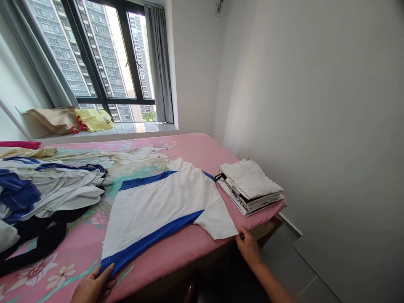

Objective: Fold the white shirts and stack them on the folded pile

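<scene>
A white T-shirt [158, 202] with blue side panels lies spread flat on the bed, its hem toward the left and its collar end toward the right. My left hand [94, 284] pinches the near corner of the hem between thumb and fingers. At the near sleeve's outer edge, my right hand [248, 246] grips the cloth with thumb and fingertips, just past the bed's edge. Beyond the shirt's collar end sits a neat stack of folded white clothes [251, 185], close to my right hand.
A loose heap of white, blue and black clothes [63, 189] covers the bed's left side. The pink floral bedsheet [195, 145] reaches toward the window. A brown paper bag [55, 120] and a yellow bag [94, 120] rest on the sill. A bare wall [299, 105] stands at right.
</scene>
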Demonstrator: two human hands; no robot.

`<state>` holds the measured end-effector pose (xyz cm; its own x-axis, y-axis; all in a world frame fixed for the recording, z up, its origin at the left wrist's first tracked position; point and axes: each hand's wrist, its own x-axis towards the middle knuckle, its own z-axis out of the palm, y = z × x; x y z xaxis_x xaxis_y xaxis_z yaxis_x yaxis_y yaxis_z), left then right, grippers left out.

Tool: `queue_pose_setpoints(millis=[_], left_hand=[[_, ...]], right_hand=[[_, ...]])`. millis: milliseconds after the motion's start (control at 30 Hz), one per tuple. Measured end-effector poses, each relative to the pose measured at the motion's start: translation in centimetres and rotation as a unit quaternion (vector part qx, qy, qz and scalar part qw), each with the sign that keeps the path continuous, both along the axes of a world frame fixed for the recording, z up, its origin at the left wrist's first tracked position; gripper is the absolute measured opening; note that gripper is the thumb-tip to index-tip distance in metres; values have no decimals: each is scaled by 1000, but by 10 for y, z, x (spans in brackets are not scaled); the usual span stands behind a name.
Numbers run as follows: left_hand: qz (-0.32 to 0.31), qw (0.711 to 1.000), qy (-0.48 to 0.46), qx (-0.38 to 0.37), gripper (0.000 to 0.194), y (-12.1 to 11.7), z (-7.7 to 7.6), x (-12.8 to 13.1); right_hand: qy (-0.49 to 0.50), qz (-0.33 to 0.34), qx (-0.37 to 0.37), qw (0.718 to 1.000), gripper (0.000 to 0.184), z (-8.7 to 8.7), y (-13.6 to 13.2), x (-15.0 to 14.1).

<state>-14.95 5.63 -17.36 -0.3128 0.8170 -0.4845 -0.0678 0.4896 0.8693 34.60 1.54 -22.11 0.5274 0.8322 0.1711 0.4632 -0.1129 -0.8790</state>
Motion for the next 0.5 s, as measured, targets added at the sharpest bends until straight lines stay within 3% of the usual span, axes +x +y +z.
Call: queue_pose_setpoints(millis=[167,267,400,500], left_hand=[[7,1000,-6,-13,36,0,2,2],[3,1000,7,-30,35,0,5,4],[11,1000,0,-22,34,0,2,2],[13,1000,4,-17,38,1,-7,-2]], right_hand=[[158,-18,-99,982,21,2,-4,5],[231,19,-147,962,29,1,-14,-11],[420,97,-151,890,40,12,-28,-46],[538,65,-96,835,44,24,-29,-68]])
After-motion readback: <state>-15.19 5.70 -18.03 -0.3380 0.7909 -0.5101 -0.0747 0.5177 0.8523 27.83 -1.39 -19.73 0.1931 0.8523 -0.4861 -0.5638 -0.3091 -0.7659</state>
